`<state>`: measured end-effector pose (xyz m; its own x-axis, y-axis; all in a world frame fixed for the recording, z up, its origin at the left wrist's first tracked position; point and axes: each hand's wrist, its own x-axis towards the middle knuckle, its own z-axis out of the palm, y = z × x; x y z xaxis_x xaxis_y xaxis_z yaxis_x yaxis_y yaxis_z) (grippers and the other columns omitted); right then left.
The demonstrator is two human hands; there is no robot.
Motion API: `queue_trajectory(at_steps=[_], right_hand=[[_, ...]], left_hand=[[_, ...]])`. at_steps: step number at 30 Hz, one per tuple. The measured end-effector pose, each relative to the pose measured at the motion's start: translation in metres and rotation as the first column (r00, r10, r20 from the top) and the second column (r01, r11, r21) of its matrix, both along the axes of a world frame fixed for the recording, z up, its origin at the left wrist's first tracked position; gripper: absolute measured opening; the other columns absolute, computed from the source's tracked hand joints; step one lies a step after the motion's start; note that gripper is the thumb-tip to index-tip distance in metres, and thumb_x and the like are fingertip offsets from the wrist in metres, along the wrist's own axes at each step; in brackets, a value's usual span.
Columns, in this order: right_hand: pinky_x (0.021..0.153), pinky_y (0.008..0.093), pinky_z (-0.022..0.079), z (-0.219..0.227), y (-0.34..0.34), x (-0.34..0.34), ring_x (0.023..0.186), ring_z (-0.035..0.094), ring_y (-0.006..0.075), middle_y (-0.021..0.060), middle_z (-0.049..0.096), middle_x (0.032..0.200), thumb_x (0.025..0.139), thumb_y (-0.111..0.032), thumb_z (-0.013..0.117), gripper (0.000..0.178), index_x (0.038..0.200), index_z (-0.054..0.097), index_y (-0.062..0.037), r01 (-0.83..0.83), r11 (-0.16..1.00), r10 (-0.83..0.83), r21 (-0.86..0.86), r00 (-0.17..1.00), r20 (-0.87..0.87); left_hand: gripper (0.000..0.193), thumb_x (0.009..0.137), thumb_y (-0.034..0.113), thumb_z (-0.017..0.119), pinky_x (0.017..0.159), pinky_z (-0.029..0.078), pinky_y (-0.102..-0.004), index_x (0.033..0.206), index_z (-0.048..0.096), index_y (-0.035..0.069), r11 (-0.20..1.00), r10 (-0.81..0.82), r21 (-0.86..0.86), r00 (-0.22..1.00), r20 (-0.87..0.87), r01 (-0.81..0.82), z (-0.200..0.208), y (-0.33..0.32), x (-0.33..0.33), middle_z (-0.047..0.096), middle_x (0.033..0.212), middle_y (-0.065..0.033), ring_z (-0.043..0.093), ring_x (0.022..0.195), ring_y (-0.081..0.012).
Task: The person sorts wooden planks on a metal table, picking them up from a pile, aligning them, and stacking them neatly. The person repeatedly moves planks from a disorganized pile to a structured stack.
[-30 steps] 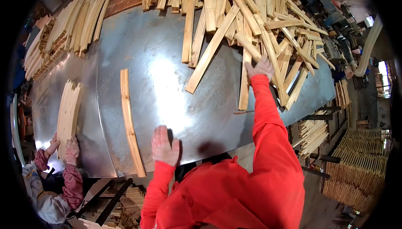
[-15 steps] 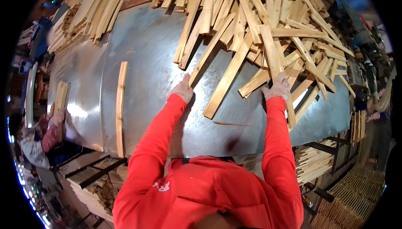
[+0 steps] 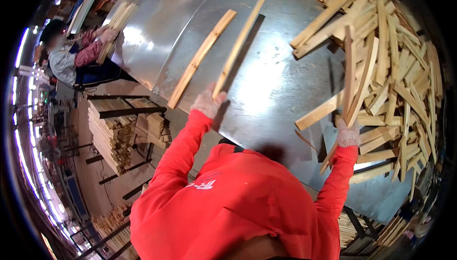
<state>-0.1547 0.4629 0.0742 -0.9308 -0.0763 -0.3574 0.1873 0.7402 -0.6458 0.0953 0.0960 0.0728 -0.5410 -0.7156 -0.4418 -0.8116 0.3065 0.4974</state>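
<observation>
Seen from above, over a red-sleeved torso leaning on a shiny metal table [image 3: 266, 88]. Left hand [image 3: 208, 102], gloved, closed around the near end of one long thin wooden slat [image 3: 238, 46], which lies angled up and away across the bare metal. Just beside it on the left, a second, slightly wider slat [image 3: 202, 58], lying parallel and apart from any hand. Right hand [image 3: 348, 134], also gloved, clamped on the lower part of a slat or two [image 3: 354, 74] lifted at a steep angle out of the heap; exact count hard to tell. To the right, a large loose pile of slats [image 3: 400, 60] criss-crossed over the table edge, clearly still unsorted. Below the table on the left, a neat stack of slats [image 3: 114, 131] on a dark frame. At upper left, another person [image 3: 71, 55] in patterned sleeves, both hands on a small bundle of slats [image 3: 116, 22] at the far table end. Judged from the layout: only two pieces pulled clear of the heap, a further one or two in hand, most of the pile yet to be gone through.
</observation>
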Motion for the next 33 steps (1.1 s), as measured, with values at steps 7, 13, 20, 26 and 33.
queue_trajectory(at_steps=[7, 13, 20, 26, 33], right_hand=[[0.071, 0.029, 0.052, 0.019, -0.123, 0.037, 0.08, 0.061, 0.0178, 0.0088, 0.062, 0.096, 0.084, -0.006, 0.067, 0.051, 0.131, 0.05, -0.0079, 0.284, 0.553, -0.002, -0.783, 0.941, 0.34], [0.059, 0.0292, 0.052, -0.015, -0.196, 0.154, 0.067, 0.059, 0.0175, 0.0071, 0.059, 0.081, 0.087, -0.006, 0.064, 0.042, 0.124, 0.046, -0.0064, 0.081, 0.552, 0.339, -0.83, 0.888, 0.312], [0.083, 0.0404, 0.049, -0.118, -0.343, 0.18, 0.094, 0.06, 0.0313, 0.0171, 0.061, 0.103, 0.096, -0.033, 0.047, 0.041, 0.127, 0.048, -0.0066, -0.456, 0.737, 0.577, -0.499, 0.809, 0.111], [0.104, 0.0418, 0.038, -0.038, -0.31, 0.132, 0.119, 0.052, 0.0321, 0.0194, 0.057, 0.126, 0.088, -0.04, 0.052, 0.058, 0.136, 0.046, -0.0066, -0.577, 0.699, 0.715, 0.422, 0.575, -0.398], [0.089, 0.0457, 0.048, -0.035, -0.214, 0.043, 0.101, 0.062, 0.0394, 0.0252, 0.063, 0.109, 0.087, -0.048, 0.053, 0.071, 0.139, 0.034, -0.0043, -0.555, 0.649, 0.564, 0.52, 0.81, 0.161]], left_hand=[[0.079, 0.076, 0.048, 0.072, 0.089, 0.047, -0.0464, 0.135, 0.038, 0.01, 0.878, -0.001, -0.439, 0.92, 0.392, 0.188, -0.041, -0.145, 0.058, 0.057, 0.117, -0.0203, 0.057, 0.107, -0.0379], [0.054, 0.084, 0.035, 0.069, 0.086, 0.049, -0.0418, 0.126, 0.049, 0.005, 0.996, 0.072, 0.068, 0.969, -0.236, -0.058, -0.084, -0.158, 0.084, 0.064, 0.101, -0.0143, 0.062, 0.099, -0.0278], [0.046, 0.086, 0.027, 0.068, 0.069, 0.055, -0.0329, 0.124, 0.054, 0.006, 0.385, 0.597, 0.921, 0.747, -0.293, 0.053, -0.091, -0.094, 0.073, 0.065, 0.098, -0.0077, 0.063, 0.08, -0.0195], [0.046, 0.082, 0.021, 0.07, 0.068, 0.053, -0.0296, 0.121, 0.055, 0.003, 0.645, 0.527, 0.759, 0.665, -0.529, 0.092, -0.129, -0.107, 0.096, 0.064, 0.097, -0.0049, 0.062, 0.078, -0.0175], [0.052, 0.073, 0.022, 0.065, 0.081, 0.05, -0.0422, 0.118, 0.053, -0.001, 0.986, -0.154, 0.048, 0.986, -0.064, 0.157, -0.025, -0.17, 0.097, 0.06, 0.109, -0.0213, 0.062, 0.093, -0.0358]])
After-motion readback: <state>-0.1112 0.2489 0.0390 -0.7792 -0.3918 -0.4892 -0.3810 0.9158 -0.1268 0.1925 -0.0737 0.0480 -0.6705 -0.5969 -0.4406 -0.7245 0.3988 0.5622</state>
